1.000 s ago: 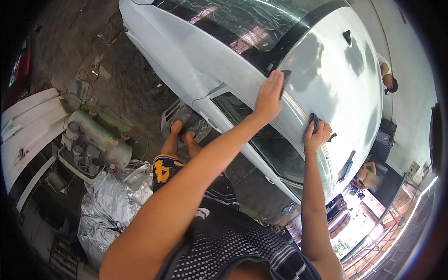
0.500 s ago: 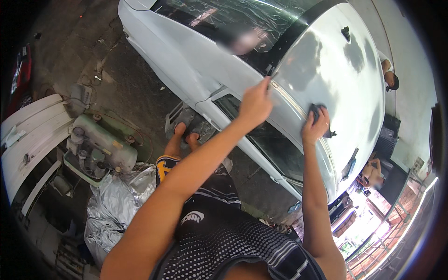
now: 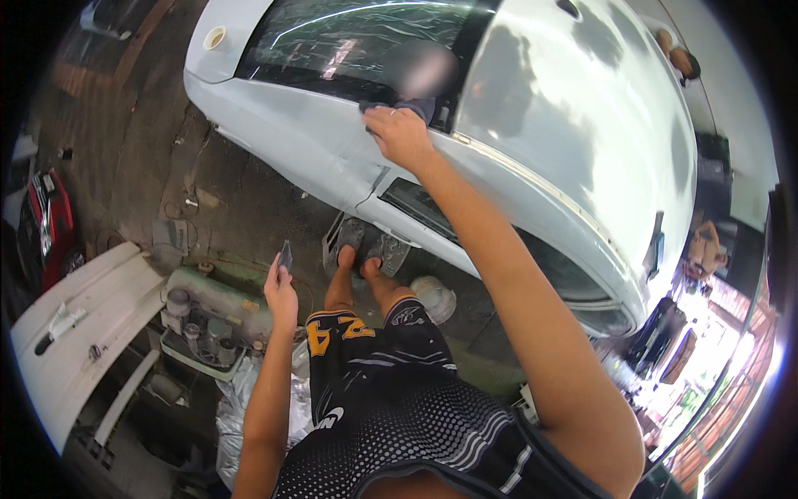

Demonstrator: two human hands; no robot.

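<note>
My right hand (image 3: 403, 137) presses a dark cloth (image 3: 421, 108) onto the pale body panel beside the car's window glass (image 3: 332, 50), fingers closed over it. The car (image 3: 307, 125) is white, with grey patches on its roof (image 3: 573, 100) and a pale channel strip (image 3: 515, 166) along the roof edge. Low on the left, away from the car, my left hand (image 3: 281, 293) grips a small dark flat blade-like tool (image 3: 286, 254), its tip pointing up; its exact kind is unclear.
A greenish air compressor (image 3: 241, 308) and a loose white panel (image 3: 83, 341) lie to the left. Crumpled silver sheeting (image 3: 237, 424) is near my left forearm. A white bucket-like object (image 3: 432, 299) stands by my feet. Another person (image 3: 705, 249) is at the far right.
My right hand has moved the cloth left from the roof to the panel beside the glass. The left hand has dropped away from the roof strip, still holding the tool.
</note>
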